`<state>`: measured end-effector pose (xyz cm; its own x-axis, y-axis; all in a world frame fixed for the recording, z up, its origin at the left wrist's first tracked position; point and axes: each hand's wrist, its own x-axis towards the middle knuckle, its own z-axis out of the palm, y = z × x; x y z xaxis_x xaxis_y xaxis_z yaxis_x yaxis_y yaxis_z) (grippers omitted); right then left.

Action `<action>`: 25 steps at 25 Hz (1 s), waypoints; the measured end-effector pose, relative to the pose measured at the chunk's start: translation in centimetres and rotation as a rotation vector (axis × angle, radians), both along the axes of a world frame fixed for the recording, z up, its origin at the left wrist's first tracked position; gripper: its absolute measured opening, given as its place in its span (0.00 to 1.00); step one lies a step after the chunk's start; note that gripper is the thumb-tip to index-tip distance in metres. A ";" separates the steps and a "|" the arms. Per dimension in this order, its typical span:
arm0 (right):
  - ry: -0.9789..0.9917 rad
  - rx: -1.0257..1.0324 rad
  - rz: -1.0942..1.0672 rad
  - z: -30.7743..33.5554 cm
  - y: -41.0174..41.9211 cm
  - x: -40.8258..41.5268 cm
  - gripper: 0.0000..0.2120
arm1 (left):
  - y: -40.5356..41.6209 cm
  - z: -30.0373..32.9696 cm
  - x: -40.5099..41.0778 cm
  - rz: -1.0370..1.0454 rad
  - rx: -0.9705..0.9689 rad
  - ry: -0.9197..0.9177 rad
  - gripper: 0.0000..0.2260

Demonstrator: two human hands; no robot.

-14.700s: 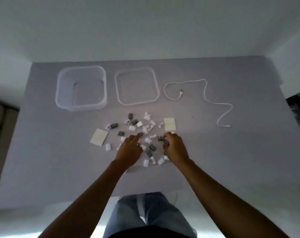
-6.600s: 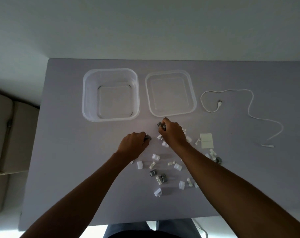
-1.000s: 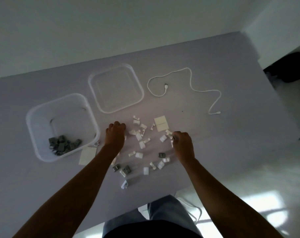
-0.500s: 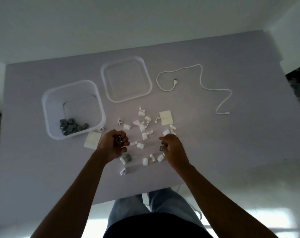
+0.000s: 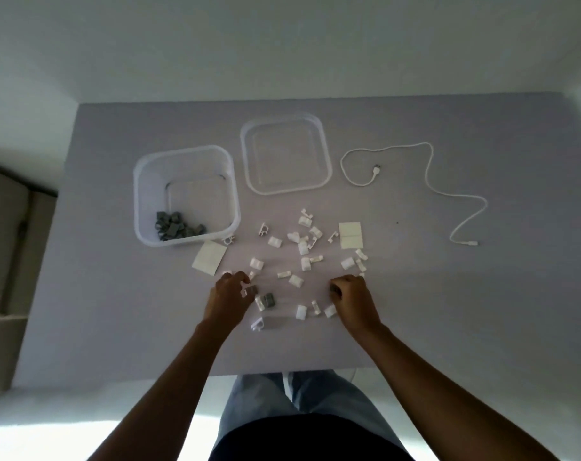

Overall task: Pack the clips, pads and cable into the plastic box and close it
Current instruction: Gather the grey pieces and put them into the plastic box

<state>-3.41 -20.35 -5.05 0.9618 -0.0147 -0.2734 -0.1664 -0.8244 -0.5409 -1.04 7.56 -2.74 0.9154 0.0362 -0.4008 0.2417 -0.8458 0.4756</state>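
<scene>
The clear plastic box (image 5: 137, 201) stands open at the back left with several grey clips (image 5: 176, 225) in its near corner. Its lid (image 5: 325, 154) lies flat to the right of it. The white cable (image 5: 428, 168) snakes across the table at the far right. Two pale pads (image 5: 210, 262) (image 5: 350, 235) lie among several scattered white clips (image 5: 302, 247). My left hand (image 5: 227, 299) pinches a grey clip (image 5: 252, 289); another grey clip (image 5: 268, 300) lies just beside it. My right hand (image 5: 350, 299) is curled shut, with something dark at its fingertips that looks like a grey clip.
The grey table (image 5: 116, 311) ends just in front of my legs, and a few white clips (image 5: 300, 312) lie close to that near edge. A beige sofa (image 5: 3, 247) stands off the table's left side. A white wall runs behind the table.
My left hand has turned palm down and moved onto the grey clips near the front. My right hand has stayed curled in about the same spot. The view has swung back to square.
</scene>
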 end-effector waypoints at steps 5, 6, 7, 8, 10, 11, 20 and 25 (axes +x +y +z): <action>-0.001 0.059 -0.013 0.3 0.2 0.6 0.05 | -0.7 -0.4 -0.3 -0.028 0.003 -0.033 0.05; -0.019 0.122 -0.034 0.7 0.5 0.8 0.03 | -0.7 -0.2 -0.1 0.035 -0.045 -0.016 0.06; -0.008 0.222 -0.091 1.2 1.0 1.0 0.02 | -0.6 -0.2 0.1 0.123 -0.103 0.013 0.06; 0.055 0.364 -0.201 1.8 1.7 1.2 0.02 | -0.4 -0.2 0.4 0.222 -0.160 0.068 0.08; 0.336 0.776 -0.513 2.9 3.4 1.5 0.04 | 0.3 0.0 0.9 0.412 -0.304 0.197 0.11; 0.482 0.983 -0.633 3.4 4.2 1.5 0.05 | 0.6 0.0 1.0 0.509 -0.427 0.258 0.11; 0.754 1.121 -0.668 4.3 8.6 0.7 0.13 | 3.3 3.6 1.5 0.774 -1.070 0.432 0.05; 0.377 0.471 -0.167 2.8 11.0 1.6 0.11 | 5.8 4.8 3.8 0.667 -0.751 0.179 0.16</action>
<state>-1.78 -9.36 -2.22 0.7927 0.0484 -0.6076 -0.5231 -0.4578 -0.7189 2.77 13.38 2.02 0.7250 0.1998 -0.6592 0.6743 -0.0104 0.7384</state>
